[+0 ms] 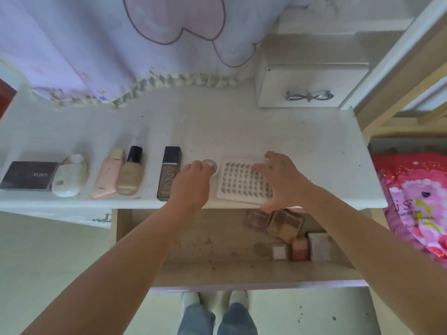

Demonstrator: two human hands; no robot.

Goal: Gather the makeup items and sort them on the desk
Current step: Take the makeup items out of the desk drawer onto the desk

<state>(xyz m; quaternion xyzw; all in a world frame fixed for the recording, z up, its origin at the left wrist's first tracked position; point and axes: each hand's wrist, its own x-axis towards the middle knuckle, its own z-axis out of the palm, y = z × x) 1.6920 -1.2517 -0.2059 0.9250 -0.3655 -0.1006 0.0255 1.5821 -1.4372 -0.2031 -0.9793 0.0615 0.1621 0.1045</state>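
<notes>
A row of makeup lies along the white desk [266, 131]: a dark palette [27, 176], a cream compact [70, 180], a pink tube [107, 175], a beige bottle with a black cap [129, 175] and a dark foundation bottle [169, 172]. My left hand [193, 182] rests with closed fingers on a small round jar [210, 164]. My right hand [280, 180] lies on the right side of a white lash tray [238, 182] with fingers spread, thumb at its front edge. The open drawer [217, 269] below holds eyeshadow palettes [283, 223] and small boxes [302, 249].
A purple curtain [96, 44] hangs over the back of the desk. A small drawer unit [312, 83] stands at the back right. A pink bedcover [416, 204] lies to the right. My feet show below the drawer front.
</notes>
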